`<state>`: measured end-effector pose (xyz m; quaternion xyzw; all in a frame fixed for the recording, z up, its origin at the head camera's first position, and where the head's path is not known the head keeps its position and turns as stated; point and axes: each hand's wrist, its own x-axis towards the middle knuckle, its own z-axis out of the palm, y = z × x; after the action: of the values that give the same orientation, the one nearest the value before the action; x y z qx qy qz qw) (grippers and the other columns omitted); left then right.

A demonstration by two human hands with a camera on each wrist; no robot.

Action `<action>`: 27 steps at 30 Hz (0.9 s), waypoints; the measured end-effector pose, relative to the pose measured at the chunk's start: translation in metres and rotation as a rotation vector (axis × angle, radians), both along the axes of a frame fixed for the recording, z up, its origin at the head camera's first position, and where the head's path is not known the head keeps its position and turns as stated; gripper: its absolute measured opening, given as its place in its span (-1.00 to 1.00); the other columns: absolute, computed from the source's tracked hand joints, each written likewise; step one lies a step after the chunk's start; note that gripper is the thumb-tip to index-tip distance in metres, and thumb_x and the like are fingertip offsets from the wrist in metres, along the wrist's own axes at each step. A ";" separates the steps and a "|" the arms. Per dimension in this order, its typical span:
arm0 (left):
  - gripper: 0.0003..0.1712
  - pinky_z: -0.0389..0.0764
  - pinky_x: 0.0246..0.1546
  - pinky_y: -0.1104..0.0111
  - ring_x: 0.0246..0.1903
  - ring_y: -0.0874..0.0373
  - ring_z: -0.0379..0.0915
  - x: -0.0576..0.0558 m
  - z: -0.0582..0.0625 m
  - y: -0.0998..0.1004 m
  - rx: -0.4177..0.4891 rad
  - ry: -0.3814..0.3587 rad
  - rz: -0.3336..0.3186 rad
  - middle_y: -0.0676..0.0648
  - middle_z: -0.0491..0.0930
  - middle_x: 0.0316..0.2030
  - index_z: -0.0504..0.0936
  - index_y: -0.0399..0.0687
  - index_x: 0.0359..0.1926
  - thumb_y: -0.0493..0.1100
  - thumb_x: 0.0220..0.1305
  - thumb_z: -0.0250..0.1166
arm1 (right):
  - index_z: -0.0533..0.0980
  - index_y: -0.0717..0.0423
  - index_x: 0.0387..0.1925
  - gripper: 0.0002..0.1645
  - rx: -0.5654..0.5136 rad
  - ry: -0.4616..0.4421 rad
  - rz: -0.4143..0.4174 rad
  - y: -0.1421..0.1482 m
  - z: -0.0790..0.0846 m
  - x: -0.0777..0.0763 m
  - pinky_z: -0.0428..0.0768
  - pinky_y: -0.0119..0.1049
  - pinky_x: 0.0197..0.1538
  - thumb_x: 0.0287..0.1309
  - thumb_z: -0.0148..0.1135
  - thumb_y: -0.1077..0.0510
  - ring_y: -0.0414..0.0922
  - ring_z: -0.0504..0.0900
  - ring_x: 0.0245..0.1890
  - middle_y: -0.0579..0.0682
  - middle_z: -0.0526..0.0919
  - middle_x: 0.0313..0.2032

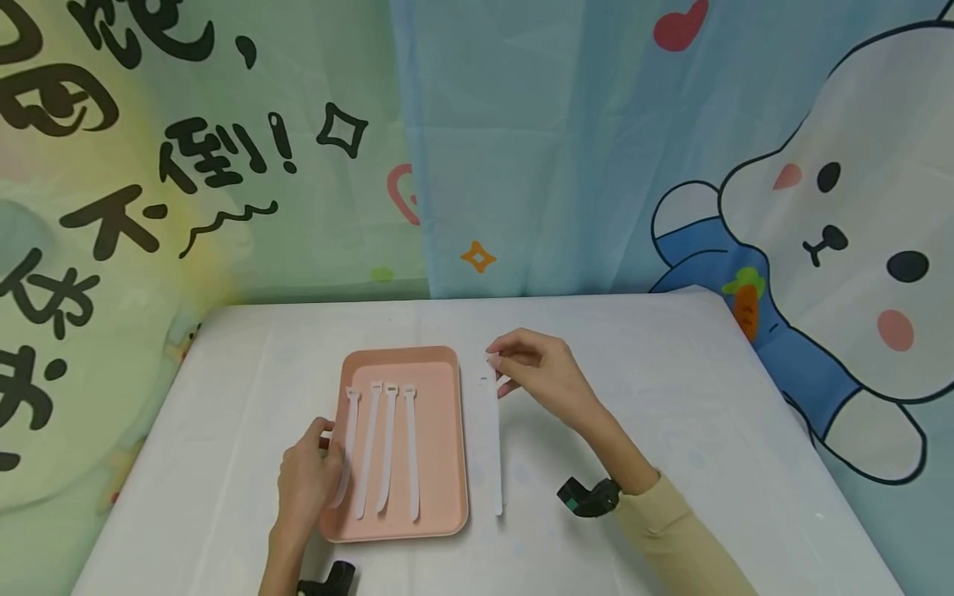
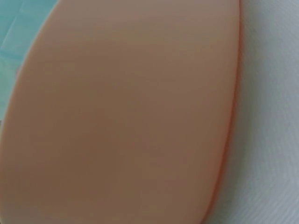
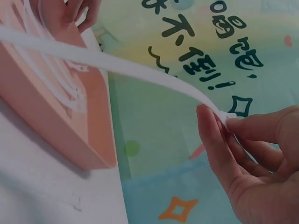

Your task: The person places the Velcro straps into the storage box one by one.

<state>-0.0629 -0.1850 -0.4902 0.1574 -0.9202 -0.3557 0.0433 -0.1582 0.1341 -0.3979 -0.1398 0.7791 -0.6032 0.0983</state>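
In the head view, my right hand [image 1: 547, 372] pinches the top end of a long, thin white strap [image 1: 497, 451] between thumb and fingers. The strap hangs down just right of a pink tray [image 1: 440, 414]; in the right wrist view it bows out as a flexible band [image 3: 126, 69] across the tray's side. My left hand [image 1: 309, 476] grips the tray's left rim, fingers bent over the edge. Several similar white straps [image 1: 413, 463] with wider slotted heads lie side by side in the tray, the leftmost close to the left fingers. The tray's outer wall [image 2: 121, 116] fills the left wrist view.
A white cloth [image 1: 641, 348] covers the table under the tray. Behind it hangs a printed curtain [image 1: 507, 149] with a cartoon rabbit and lettering. A black wrist device [image 1: 589, 498] sits on the right wrist, another [image 1: 331, 578] on the left.
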 end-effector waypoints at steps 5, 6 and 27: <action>-0.66 0.58 -0.45 0.06 -0.32 -0.19 0.68 -0.001 0.000 0.000 -0.003 -0.001 0.004 -0.35 0.73 -0.21 0.60 -0.25 0.09 -0.28 0.33 0.13 | 0.63 0.23 -0.04 -0.77 -0.056 -0.032 0.020 -0.018 0.003 -0.005 0.74 -0.10 -0.18 0.33 0.33 0.20 0.09 0.71 -0.29 0.17 0.68 -0.22; -0.66 0.58 -0.45 0.06 -0.32 -0.19 0.68 -0.001 0.000 0.000 -0.003 -0.001 0.004 -0.35 0.73 -0.21 0.60 -0.25 0.09 -0.28 0.33 0.14 | 0.63 0.23 -0.04 -0.77 -0.062 -0.033 0.024 -0.022 0.002 -0.006 0.74 -0.10 -0.19 0.33 0.33 0.21 0.09 0.71 -0.29 0.17 0.68 -0.22; -0.67 0.56 -0.50 0.12 -0.37 -0.15 0.67 -0.001 -0.002 0.001 0.002 0.007 0.013 -0.33 0.73 -0.24 0.61 -0.26 0.07 -0.29 0.33 0.14 | 0.61 0.30 -0.02 -0.77 0.048 -0.039 0.129 -0.079 -0.050 -0.022 0.71 0.10 -0.13 0.31 0.26 0.36 0.21 0.76 -0.32 0.22 0.74 -0.16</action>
<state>-0.0638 -0.1839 -0.4917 0.1622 -0.9186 -0.3571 0.0489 -0.1798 0.0550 -0.4483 -0.1755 0.7806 -0.5793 0.1556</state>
